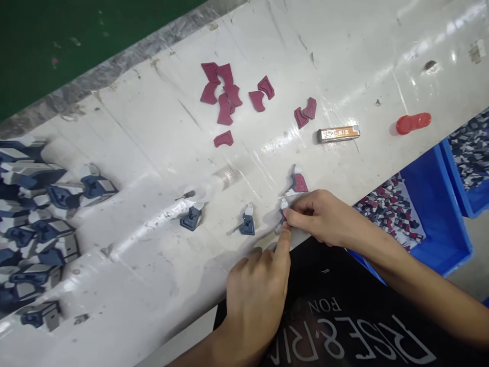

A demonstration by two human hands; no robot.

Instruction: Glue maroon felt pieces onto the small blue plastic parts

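Observation:
At the table's near edge, a small grey-and-white plastic part with a dark red plate (283, 205) lies partly covered by my fingers. My right hand (321, 216) pinches it between thumb and curled index finger. From below, my left hand (260, 285) presses its outstretched index fingertip against the part's lower end; its other fingers are curled and the thumb is hidden. Just beyond lies a similar part with a red plate (300, 182). To the left are a blue-grey part with a white tip (248, 224) and another blue-grey part (191, 218).
Loose dark red plates (224, 109) lie across the white table (153, 132). An orange-labelled lighter-like stick (339, 134) and a red plastic piece (413, 123) sit to the right. Blue-and-white parts (34, 229) are heaped at left. Blue bins (446, 219) of small pieces stand at right.

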